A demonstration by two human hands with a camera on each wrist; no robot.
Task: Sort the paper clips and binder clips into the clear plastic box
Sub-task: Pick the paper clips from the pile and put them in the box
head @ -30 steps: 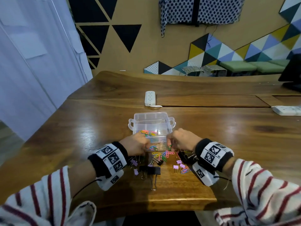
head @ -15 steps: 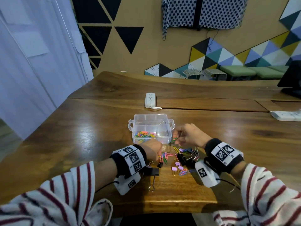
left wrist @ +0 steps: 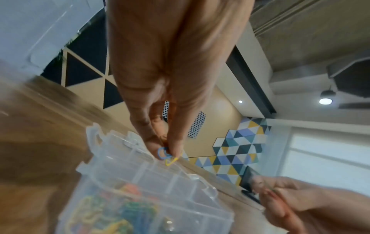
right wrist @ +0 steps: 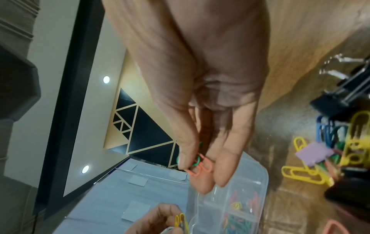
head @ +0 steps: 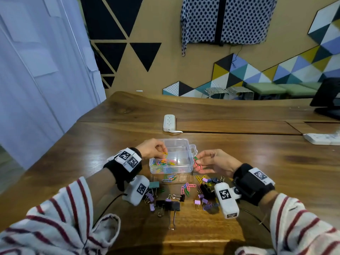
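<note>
The box (head: 189, 163) sits on the table (head: 276, 162) straight ahead of the person, between the two hands, its long axis running from the near edge away toward the power strip (head: 168, 122); its near compartment already holds a bright heap of paper clips (head: 163, 162), while the far compartments look bare. The left hand (head: 151, 149) is over the box's left rim, thumb and forefinger pinching a yellow clip (head: 165, 154) directly above the near compartment; the left wrist view shows a blue clip (left wrist: 162, 153) caught in the same pinch. The right hand (head: 215, 161) is just outside the right wall, beside the handle, pinching a pink clip (head: 198, 165) and a green clip (head: 196, 159) that hang at rim height, not yet over the opening. So the left hand is the nearer: its load probably needs only a release to fall in, whereas the right hand would have to travel leftward across the wall first. With both hands converging on the one narrow compartment, letting the left drop and clear before the right crosses seems the safer order. The remaining loose clips (head: 186, 187) and the binder clips (head: 170, 205) lie scattered on the table on the near side of the box, between it and the person, within reach of either hand
</note>
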